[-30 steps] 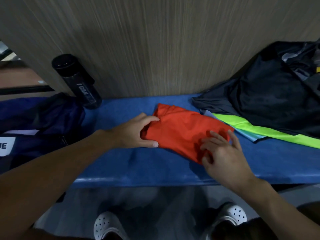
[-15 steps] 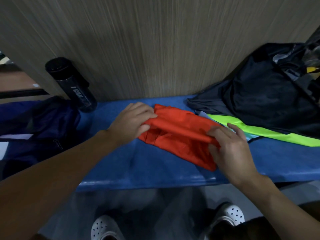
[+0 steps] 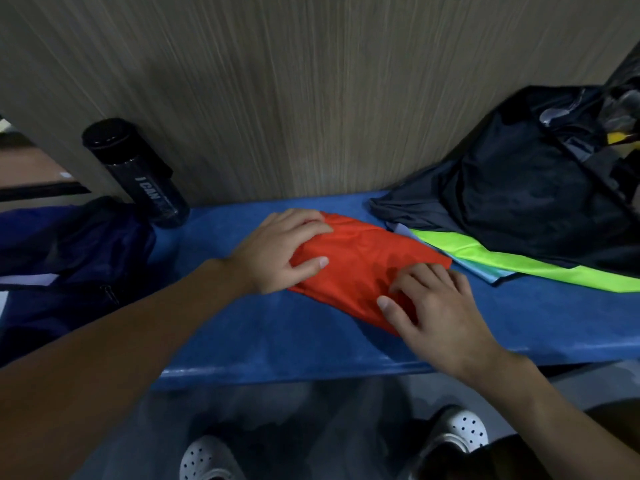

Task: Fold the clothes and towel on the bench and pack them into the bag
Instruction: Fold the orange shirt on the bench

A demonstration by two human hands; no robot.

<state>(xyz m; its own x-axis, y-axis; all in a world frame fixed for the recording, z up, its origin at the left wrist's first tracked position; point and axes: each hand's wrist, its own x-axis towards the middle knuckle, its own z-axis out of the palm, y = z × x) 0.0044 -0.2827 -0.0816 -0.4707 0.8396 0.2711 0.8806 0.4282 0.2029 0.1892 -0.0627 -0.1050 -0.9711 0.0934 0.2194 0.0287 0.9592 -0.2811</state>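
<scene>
1. Orange garment [image 3: 363, 268]: folded into a compact bundle, mid-bench [image 3: 277, 344], not yet packed.
2. Left hand [image 3: 280, 251]: spread flat, pressing the bundle's left end.
3. Right hand [image 3: 436, 306]: fingers curled, pressing the near right edge; no clear grip.
4. Right, far: dark garment [image 3: 519, 199] and lime-striped piece [image 3: 485, 258], unfolded.
5. Left: navy bag [image 3: 69, 258], beside black bottle [image 3: 138, 174].
6. Judged early: most folding and all packing left.

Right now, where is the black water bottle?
In the head view, the black water bottle stands at the bench's left end against the wall, beside the navy bag.
</scene>
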